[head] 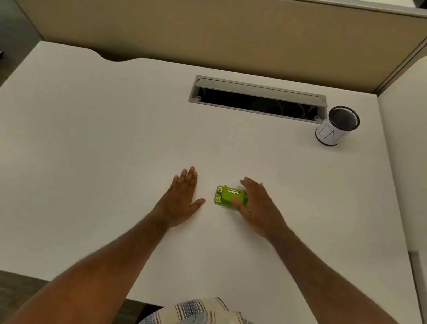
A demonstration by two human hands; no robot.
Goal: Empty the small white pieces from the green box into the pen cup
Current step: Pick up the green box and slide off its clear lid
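A small green box [227, 196] lies on the white desk [101, 132], near its middle. My right hand [257, 206] rests against the box's right side, thumb along the near edge and fingers spread over the far corner; whether it grips the box is unclear. My left hand [181, 197] lies flat on the desk a little to the left of the box, fingers together, holding nothing. The pen cup [336, 125], black mesh inside with a white wrap, stands upright at the far right of the desk. No white pieces are visible; the box's contents are hidden.
A grey cable hatch [258, 98] is open in the desk's far middle, just left of the pen cup. A beige partition [211, 29] closes the back. A white panel [420, 163] borders the right edge.
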